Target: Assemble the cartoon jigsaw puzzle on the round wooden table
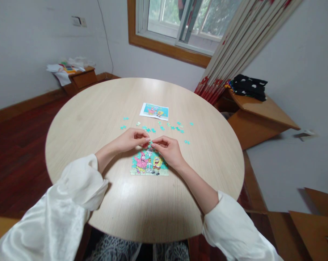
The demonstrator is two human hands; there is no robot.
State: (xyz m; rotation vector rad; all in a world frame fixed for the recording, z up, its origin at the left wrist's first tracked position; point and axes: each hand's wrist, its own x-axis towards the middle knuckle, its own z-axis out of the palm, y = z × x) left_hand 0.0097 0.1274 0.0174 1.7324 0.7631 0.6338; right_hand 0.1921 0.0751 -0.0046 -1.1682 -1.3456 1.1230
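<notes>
Nearest me, a lacy-patterned garment [115, 250] covered my lap below the edge of the round, pale wooden table [120, 206]. My shiny white sleeves [62, 206] left both forearms bare. Ahead on the tabletop lay the partly built SpongeBob jigsaw puzzle [150, 166], its straight bottom border toward me, with 3 figures on it: Patrick, Squidward and SpongeBob. Over its upper edge my left hand [131, 140] and right hand [168, 150] met almost fingertip to fingertip, each with thumb and forefinger drawn close together. A bit of teal showed between the 2 hands, but I could not tell whether either was pinching a piece there. Beyond my knuckles, loose teal and pale green jigsaw pieces [153, 130] were scattered, and past those lay a printed sheet [154, 111] with Patrick and SpongeBob. Farther off, a black spotted cloth [250, 87] sat on a wooden cabinet [264, 105] to the right, and a curtain [234, 43] hung beside the sliding window [164, 18]
</notes>
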